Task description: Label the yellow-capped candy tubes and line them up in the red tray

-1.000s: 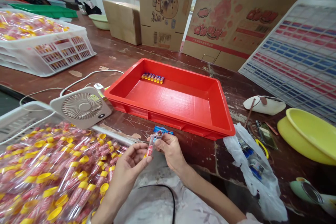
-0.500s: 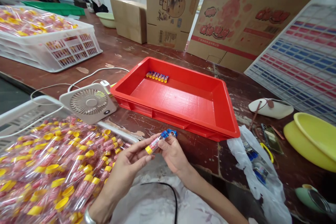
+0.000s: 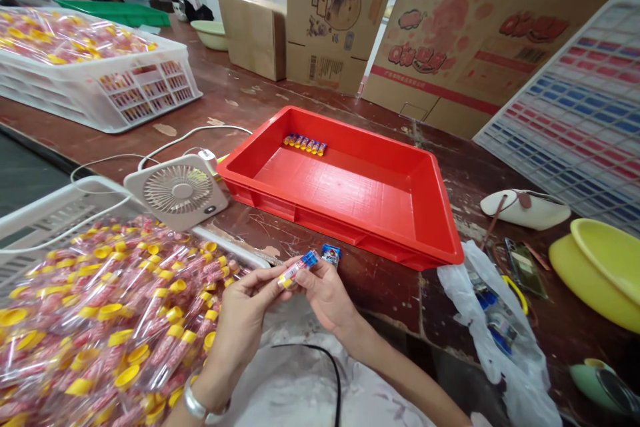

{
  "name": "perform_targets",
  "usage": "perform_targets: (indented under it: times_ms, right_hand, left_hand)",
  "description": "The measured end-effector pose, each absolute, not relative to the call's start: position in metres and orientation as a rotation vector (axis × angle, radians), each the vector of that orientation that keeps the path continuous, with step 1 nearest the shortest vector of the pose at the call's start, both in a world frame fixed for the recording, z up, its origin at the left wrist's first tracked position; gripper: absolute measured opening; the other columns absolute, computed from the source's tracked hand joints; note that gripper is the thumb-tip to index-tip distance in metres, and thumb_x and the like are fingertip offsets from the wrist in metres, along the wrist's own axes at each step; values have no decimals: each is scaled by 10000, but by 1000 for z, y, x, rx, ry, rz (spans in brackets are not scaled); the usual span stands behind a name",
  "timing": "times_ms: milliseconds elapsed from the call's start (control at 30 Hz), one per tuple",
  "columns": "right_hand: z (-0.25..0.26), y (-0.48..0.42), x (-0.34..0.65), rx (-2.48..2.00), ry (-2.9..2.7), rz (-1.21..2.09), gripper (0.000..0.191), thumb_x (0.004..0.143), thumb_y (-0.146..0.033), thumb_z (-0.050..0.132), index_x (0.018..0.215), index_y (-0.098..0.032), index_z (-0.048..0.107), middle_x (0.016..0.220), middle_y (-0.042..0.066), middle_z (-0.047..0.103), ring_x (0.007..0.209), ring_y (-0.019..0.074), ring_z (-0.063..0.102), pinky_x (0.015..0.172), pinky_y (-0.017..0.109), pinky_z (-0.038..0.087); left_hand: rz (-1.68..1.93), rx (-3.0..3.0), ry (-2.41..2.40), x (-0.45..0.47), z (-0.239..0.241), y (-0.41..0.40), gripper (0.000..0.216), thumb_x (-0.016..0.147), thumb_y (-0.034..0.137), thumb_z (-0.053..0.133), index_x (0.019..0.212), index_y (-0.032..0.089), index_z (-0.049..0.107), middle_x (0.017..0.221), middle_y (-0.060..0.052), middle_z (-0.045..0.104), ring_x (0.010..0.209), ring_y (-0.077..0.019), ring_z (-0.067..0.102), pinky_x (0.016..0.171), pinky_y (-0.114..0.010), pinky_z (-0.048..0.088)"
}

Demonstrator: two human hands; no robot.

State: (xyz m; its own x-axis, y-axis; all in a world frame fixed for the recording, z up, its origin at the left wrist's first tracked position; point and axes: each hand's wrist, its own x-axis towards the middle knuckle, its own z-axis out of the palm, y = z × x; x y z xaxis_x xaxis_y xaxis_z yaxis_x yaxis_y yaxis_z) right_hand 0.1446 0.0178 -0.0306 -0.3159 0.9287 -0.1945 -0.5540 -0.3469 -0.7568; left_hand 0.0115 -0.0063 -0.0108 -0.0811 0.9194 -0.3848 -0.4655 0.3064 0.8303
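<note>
Lower centre of the frame: the left hand (image 3: 245, 310) and right hand (image 3: 325, 290) together pinch a small yellow-capped candy tube (image 3: 296, 269) by their fingertips, just above the table edge. The right hand also clamps a blue label (image 3: 331, 253). Lower left, a white crate (image 3: 55, 213) holds wrapped tubes; above centre lies a red tray (image 3: 425, 213).
</note>
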Motion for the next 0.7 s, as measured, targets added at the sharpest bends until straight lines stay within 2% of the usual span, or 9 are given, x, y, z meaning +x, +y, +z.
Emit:
perform_targets:
  times_ms: [167,300,400,533,700]
  right_hand:
    - [-32,19,143,-780,-694,1833,313,647,-406,874,838,-188,756,758,22,714,662,162,617,661,284,509]
    - [-37,19,142,-799,-695,1820,311,659,-401,867,854,-189,751,780,23,719,691,171,632,693,298,520]
    - [-33,22,144,-816,-757,1766,267,682,-378,854,850,-195,754,785,17,724,709,171,641,731,304,524]
    - [-2,35,159,-844,-855,1711,255,684,-335,860,871,-195,759,759,7,724,682,147,643,705,274,516]
    - [46,88,187,-848,-987,1677,347,674,-328,873,963,-183,749,800,15,733,678,124,657,618,225,492]
  left_hand:
    - [1270,484,1141,14,-14,-7,299,579,280,913,830,153,812,916,-68,802,685,-127,697,612,-173,596]
    - [1287,479,1132,17,-14,-7,280,598,278,906,831,157,808,884,-55,794,733,-140,705,634,-173,597]
    - [1295,451,1104,17,-13,-6,341,586,274,913,884,156,798,946,-71,793,777,-154,715,668,-188,602]
    - [1293,405,1075,11,-14,-4,516,562,272,928,1039,174,759,1015,-84,782,773,-157,722,695,-211,601]
    - [1215,382,1179,-4,-32,1,528,521,355,942,973,151,761,921,-88,783,726,-178,717,656,-228,595]
